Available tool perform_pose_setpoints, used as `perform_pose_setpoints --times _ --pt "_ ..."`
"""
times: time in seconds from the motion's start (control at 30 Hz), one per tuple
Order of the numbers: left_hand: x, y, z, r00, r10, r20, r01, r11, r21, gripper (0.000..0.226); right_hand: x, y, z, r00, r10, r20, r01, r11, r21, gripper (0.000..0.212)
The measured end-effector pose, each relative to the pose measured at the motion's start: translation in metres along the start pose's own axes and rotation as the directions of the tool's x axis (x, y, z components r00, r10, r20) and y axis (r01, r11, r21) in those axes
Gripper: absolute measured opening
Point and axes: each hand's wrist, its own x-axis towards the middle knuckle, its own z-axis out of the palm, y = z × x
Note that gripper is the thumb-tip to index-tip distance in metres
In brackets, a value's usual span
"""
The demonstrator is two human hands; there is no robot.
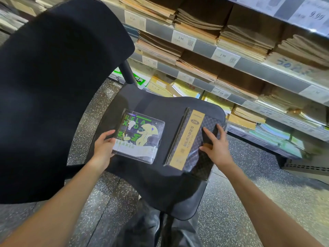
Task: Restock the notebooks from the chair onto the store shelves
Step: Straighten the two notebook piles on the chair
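Left hand (104,148) gripping cartoon notebook (139,136), spine leftward, on chair (151,184)

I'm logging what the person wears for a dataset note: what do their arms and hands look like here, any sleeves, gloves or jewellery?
Both forearms are bare as far as the picture reaches, with no sleeve in view. The left hand and right hand wear no gloves, and no watch, bracelet or ring shows on the visible sides. Below, dark trousers can be seen.
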Motion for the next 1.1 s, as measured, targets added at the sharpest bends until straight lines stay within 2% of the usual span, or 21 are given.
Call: perform_pose_setpoints --times 0.23,0.5,0.6,0.7,1.0,1.1 --pt "-0.001 -0.005 0.008 0.990 0.136 0.030 -0.138 0.934 0.329 0.044 0.000 -0.002 -0.003 0.999 -0.007 0.033 0.007 1.000 0.003 0.062" --pt "-0.011 0.005 0.025 0.956 0.246 0.158 -0.292 0.796 0.530 0.042 0.000 -0.023 -0.009 0.991 0.015 0.133 0.000 0.994 -0.111 0.055" --pt "-0.020 0.013 0.029 0.931 0.229 0.284 -0.356 0.739 0.572 0.041 -0.003 -0.029 -0.017 0.986 0.022 0.168 0.007 0.986 -0.169 0.053" --pt "-0.029 0.028 0.036 0.896 0.202 0.395 -0.423 0.657 0.624 0.040 -0.008 -0.032 -0.024 0.979 0.023 0.201 0.006 0.989 -0.145 0.052" --pt "-0.071 0.094 0.056 0.795 0.189 0.576 -0.580 0.515 0.631 0.035 -0.037 -0.061 -0.078 0.972 0.008 0.237 0.010 0.997 -0.075 0.041" --pt "-0.091 0.123 0.065 0.769 0.188 0.611 -0.612 0.493 0.618 0.033 -0.053 -0.080 -0.109 0.974 0.012 0.227 0.005 0.997 -0.075 0.045"
